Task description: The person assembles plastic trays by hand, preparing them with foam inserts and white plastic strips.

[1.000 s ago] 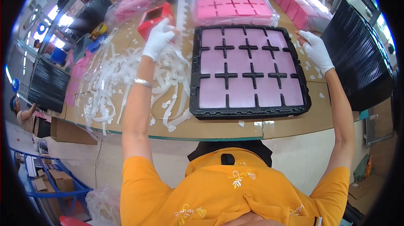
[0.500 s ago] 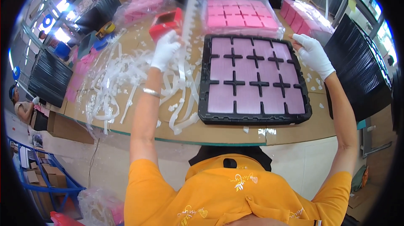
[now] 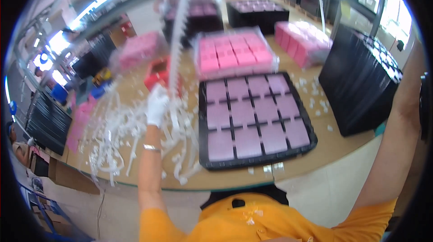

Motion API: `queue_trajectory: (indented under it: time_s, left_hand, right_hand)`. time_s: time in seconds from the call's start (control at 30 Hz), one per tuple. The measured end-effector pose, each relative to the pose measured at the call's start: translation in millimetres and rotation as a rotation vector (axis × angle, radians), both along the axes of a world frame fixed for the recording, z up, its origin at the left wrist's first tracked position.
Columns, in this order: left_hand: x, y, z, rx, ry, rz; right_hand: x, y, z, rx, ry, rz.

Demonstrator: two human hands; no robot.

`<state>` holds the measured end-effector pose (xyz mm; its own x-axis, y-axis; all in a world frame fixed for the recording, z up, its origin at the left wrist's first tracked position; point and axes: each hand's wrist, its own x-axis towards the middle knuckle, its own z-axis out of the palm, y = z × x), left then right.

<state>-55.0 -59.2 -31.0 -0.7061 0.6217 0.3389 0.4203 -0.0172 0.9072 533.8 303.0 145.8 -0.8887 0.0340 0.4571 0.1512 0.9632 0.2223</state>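
Left hand (image 3: 158,105), in a white glove: fingers closed around the lower part of a long white notched plastic strip (image 3: 179,43), which rises blurred from the fist toward the top of the view. Right hand: only the bare forearm shows, running up the right edge; the hand itself is out of view, so its grip cannot be told.

Tan worktable (image 3: 347,145): curved near edge just beyond the orange shirt.

Heap of loose white plastic strips and offcuts (image 3: 122,136): spread on the table under and to the left of the left hand.

Black moulded tray holding a grid of pale pink square pads (image 3: 253,118): flat on the table, just right of the left hand.

Stack of black trays (image 3: 367,79): right of the filled tray.

Clear-wrapped pack of bright pink squares (image 3: 234,52): directly beyond the black tray.

Red box (image 3: 158,76): beyond the left hand, behind the strip.

Further pink packs and black trays: at the far end, blurred.
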Motion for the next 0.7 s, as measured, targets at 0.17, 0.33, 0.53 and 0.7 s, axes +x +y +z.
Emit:
queue_trajectory:
  time_s: [0.17, 0.33, 0.53, 0.7]
  left_hand:
    - [-4, -61, -25, -0.036, 0.411, 0.502]
    - [75, -50, -41, -0.249, 0.022, -0.114]
    - [104, -62, -45, -0.404, -0.152, -0.135]
    - [112, -59, -43, -0.354, -0.385, -0.171]
  right_hand:
    - [-220, -97, -6, -0.303, 0.059, 0.064]
    - [-102, -58, -159, -1.306, 0.153, -0.596]
    - [-91, -91, -190, -1.615, 0.226, -0.585]
    - [-86, -93, -195, -1.602, 0.264, -0.578]
